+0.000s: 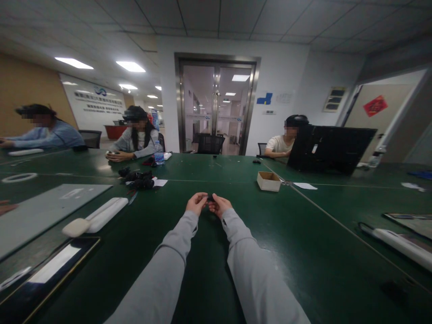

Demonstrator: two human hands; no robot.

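Observation:
Both my arms stretch forward over the green table (pixel 162 234), and my hands meet near its middle. A small black object (pixel 210 197) sits between my fingertips; it is too small to tell its kind. My left hand (pixel 196 204) pinches it from the left. On the other side my right hand (pixel 220 205) grips it with thumb and fingers. Part of the object is hidden by my fingers.
An open cardboard box (pixel 269 181) stands right of my hands. Black items (pixel 138 177) and a water bottle (pixel 158 153) lie to the left. Nearer are a white bar-shaped device (pixel 108 213) and a grey panel (pixel 50 207). A black monitor (pixel 332 148) stands at right. Several people sit around the table.

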